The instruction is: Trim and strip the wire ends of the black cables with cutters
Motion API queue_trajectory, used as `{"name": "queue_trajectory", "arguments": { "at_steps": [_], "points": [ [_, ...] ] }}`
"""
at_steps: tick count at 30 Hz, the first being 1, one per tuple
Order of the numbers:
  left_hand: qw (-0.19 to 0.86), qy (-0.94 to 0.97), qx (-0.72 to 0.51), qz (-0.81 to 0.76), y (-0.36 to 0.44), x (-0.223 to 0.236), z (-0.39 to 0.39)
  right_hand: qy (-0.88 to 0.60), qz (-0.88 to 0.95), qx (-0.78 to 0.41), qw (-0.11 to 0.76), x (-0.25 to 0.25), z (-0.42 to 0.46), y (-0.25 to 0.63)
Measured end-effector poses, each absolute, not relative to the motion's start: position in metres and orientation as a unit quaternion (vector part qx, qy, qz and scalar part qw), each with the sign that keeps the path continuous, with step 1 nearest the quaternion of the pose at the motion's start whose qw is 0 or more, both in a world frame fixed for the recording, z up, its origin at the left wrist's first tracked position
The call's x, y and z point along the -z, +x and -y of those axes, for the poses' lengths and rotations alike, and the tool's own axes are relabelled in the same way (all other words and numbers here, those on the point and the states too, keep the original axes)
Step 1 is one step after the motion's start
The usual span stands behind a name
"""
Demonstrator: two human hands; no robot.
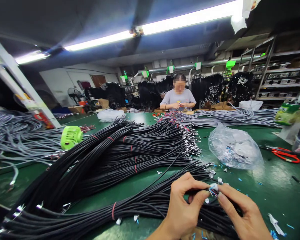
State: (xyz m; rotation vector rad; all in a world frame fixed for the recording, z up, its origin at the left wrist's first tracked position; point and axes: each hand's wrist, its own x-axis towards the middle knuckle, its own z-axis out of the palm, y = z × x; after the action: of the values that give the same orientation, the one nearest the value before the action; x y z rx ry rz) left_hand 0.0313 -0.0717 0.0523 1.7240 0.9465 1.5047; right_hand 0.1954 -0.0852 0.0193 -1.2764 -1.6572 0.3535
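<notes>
My left hand point(183, 203) pinches the end of a black cable between thumb and forefinger, just above the near bundle. Fine blue and other coloured wires point(212, 190) fan out from that end, with a bit of white wrapping on them. My right hand point(245, 208) has its thumb and forefinger closed on the white wrapping point(214, 186) at the same spot. Under both hands runs a bundle of black cables point(140, 203), tied with a red band point(113, 210). Larger tied black bundles point(150, 146) lie beyond, their stripped ends facing right.
A clear plastic bag of scraps point(236, 146) lies to the right, near red-handled pliers point(285, 154). White and blue scraps dot the green table point(255, 196). A green fan point(71, 137) and grey cables point(27, 136) are at left. Another person point(178, 95) works across the table.
</notes>
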Motion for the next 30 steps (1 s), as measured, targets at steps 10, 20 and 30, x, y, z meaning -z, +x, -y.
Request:
{"name": "queue_trajectory", "arguments": {
  "at_steps": [10,20,30],
  "points": [
    [0.315,0.663,-0.575,-0.362,0.0318,-0.0525,0.0751,-0.531,0.679,-0.216,0.459,-0.0158,0.0827,0.2006],
    [0.305,0.672,-0.565,-0.369,0.0322,-0.0513,0.0747,-0.521,0.694,-0.206,0.453,-0.0193,0.0815,0.2029],
    [0.248,0.684,-0.546,-0.414,0.0349,-0.0531,0.0756,-0.527,0.691,-0.128,0.477,-0.0192,0.0816,0.2002]
  ]
}}
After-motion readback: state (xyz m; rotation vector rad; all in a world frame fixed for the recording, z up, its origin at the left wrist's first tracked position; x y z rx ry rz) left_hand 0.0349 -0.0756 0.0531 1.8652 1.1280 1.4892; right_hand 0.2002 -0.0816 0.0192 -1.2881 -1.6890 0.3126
